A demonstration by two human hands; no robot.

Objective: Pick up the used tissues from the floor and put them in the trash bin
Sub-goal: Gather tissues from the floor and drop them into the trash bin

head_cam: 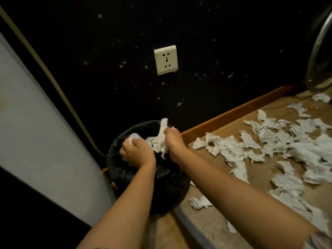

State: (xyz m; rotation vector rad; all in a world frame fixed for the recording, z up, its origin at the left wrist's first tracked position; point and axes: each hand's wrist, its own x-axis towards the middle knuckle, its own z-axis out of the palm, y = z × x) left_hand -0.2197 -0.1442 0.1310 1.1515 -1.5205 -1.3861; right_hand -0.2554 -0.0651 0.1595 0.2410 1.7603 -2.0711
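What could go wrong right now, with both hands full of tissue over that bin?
1. The long tissue in the right hand trails near the trash bin rim, so part of it may drape outside or fall to the floor when released.
2. The left hand presses its wad inside the bin and might drag the loose black liner down.
3. Many scattered tissues remain on the floor, so stray scraps could be missed.

Both bare forearms stretched forward, left hand (137,151) fisted knuckles-up, right hand (173,140) closed, fingers curled downward
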